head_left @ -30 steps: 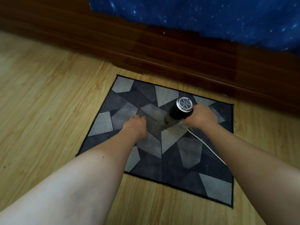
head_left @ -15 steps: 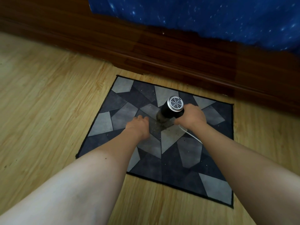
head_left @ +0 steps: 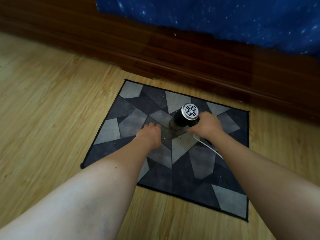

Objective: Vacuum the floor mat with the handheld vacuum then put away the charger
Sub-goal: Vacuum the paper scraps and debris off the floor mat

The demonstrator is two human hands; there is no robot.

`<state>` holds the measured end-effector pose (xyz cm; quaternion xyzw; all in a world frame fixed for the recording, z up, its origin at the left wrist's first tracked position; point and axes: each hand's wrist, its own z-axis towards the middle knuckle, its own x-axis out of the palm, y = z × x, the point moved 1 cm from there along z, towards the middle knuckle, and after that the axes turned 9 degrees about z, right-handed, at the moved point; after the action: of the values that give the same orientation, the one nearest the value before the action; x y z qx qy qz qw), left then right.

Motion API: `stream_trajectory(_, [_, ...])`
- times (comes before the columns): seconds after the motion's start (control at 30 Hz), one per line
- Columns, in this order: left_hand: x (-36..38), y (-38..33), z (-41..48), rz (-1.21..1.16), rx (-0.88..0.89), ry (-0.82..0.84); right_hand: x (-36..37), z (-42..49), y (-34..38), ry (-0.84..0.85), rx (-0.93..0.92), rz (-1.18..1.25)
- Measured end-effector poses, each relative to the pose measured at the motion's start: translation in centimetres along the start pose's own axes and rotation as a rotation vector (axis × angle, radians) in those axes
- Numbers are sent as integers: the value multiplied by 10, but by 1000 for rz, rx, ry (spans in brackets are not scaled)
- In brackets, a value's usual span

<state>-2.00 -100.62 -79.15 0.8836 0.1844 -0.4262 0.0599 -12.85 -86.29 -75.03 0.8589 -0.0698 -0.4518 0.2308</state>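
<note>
Pale wood-grain plank floor fills the near and left of the scene, and along the far side runs a glossy dark-brown wooden bed frame under a deep blue, star-speckled cloth. Flat on the planks, close to that frame, lies the floor mat, a rectangle of angular grey and charcoal patches with a thin black border, flecked with pale crumbs around its middle. Two bare forearms reach in from the near edge. The left hand is pressed down on the mat, fingers spread flat, holding nothing. Just right of it the right hand has its grip wrapped closed round the handle of the handheld vacuum, a stubby black cylinder with a round silver vented cap facing up, its nozzle end down on the mat near the centre. A thin white cord trails from under that hand toward the near right, across the mat.
</note>
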Motion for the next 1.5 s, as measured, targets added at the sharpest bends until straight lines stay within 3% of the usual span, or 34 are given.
stream_trajectory(0.17, [-1,-2,2,-18,20,-8,3,1,3,32,-13,-29])
stream_trajectory(0.97, [4,-40,17,10,92,-58,-41,5,-61,-183,208,28])
stream_trajectory(1.5, [0,-58,17,20,119,-60,-48,-3,-72,-172,227,-43])
